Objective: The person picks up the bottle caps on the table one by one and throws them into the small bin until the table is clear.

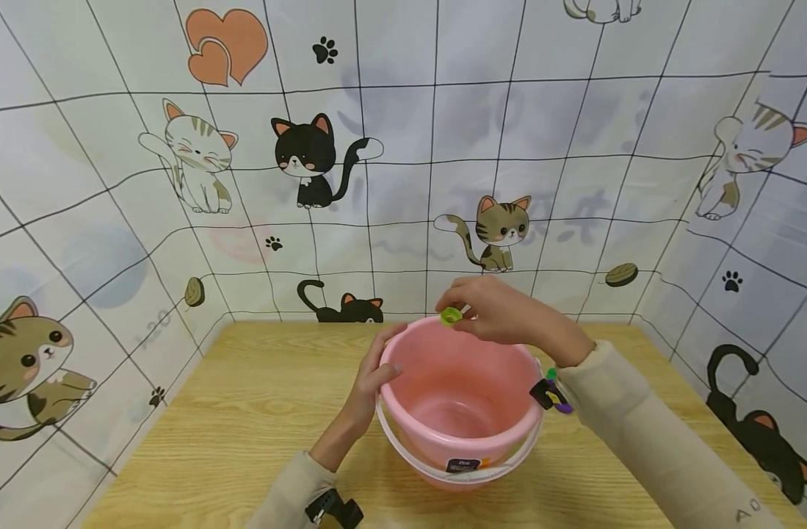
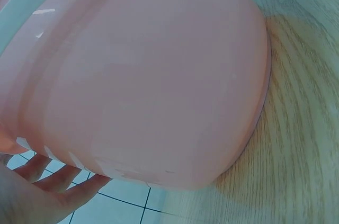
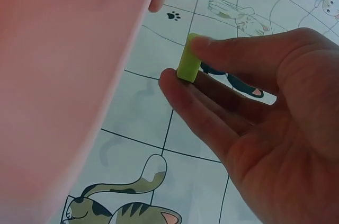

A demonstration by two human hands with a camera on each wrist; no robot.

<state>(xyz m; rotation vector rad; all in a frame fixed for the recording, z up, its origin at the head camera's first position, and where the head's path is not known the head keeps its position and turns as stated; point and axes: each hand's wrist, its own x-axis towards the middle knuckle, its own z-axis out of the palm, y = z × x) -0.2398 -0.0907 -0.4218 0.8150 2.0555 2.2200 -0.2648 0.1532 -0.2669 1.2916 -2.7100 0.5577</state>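
Head view: purple-and-green item (image 1: pixel 564 408) half hidden behind right sleeve (image 1: pixel 654 433), kind unclear; label (image 1: pixel 463 465) on pink bucket (image 1: pixel 456 442) too small to read; sleeve lettering seemingly "AO". Right hand (image 1: pixel 498 312) pinches yellow-green piece (image 1: pixel 451 317) near far rim; left hand (image 1: pixel 366 386) grips left rim.

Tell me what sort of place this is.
Probably a makeshift indoor tabletop booth: a wood-grain table, cat-patterned covering around its back and sides, and a pink bucket on top.

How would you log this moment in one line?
left hand: grips pink round plastic bucket | right hand: pinches small lime-green round piece at bucket's far side | bucket: upright
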